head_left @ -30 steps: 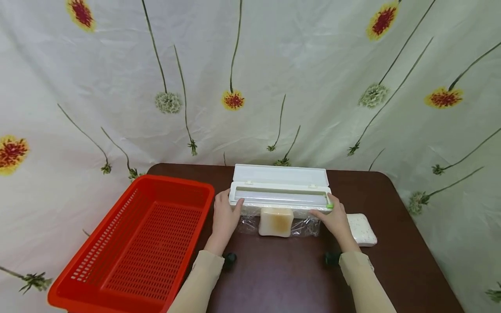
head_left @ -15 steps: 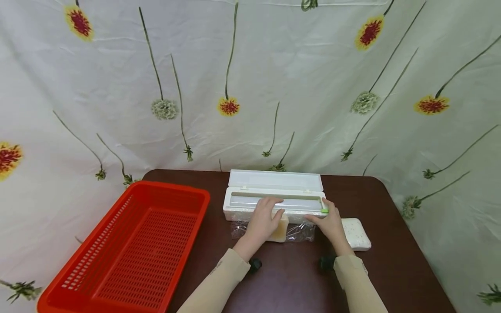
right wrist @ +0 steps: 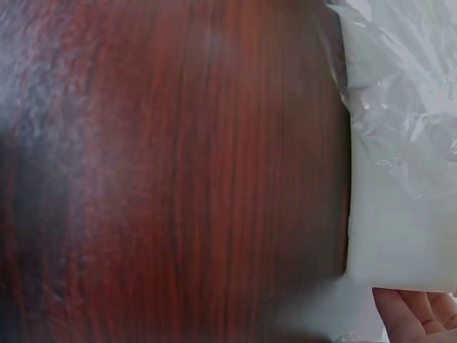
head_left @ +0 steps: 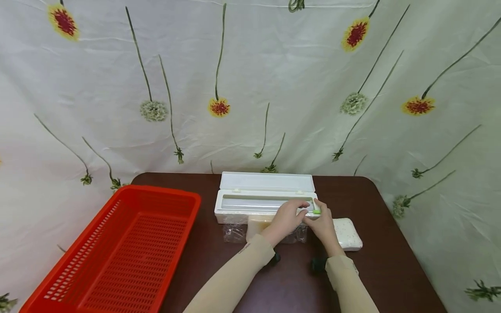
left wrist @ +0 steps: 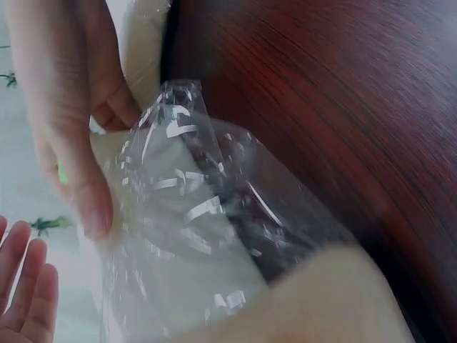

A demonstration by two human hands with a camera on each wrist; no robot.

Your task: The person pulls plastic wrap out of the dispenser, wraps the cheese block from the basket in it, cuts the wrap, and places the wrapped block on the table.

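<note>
A white cling film dispenser [head_left: 250, 218] lies near the table's far edge, its lid [head_left: 268, 181] raised. Clear film [left wrist: 193, 186] hangs crumpled over its front. A green cutter [head_left: 316, 212] sits at the right end of the rail. My right hand [head_left: 324, 226] holds that end, thumb on the front; its fingers show under the box end in the right wrist view. My left hand [head_left: 285, 221] hovers over the box beside the right hand, fingers loosely bent and holding nothing. Partly hidden behind it is a toast-like bread piece [head_left: 253, 225].
A red plastic basket [head_left: 188, 201] stands at the table's left. Right of my right hand lies a white speckled slab [head_left: 347, 234] with rounded corners. The dark brown table [head_left: 391, 261] ends at a flowered cloth [head_left: 250, 65] behind.
My left hand has left the dispenser's left end and moved right across its front to beside the right hand. The right hand stays at the right end.
</note>
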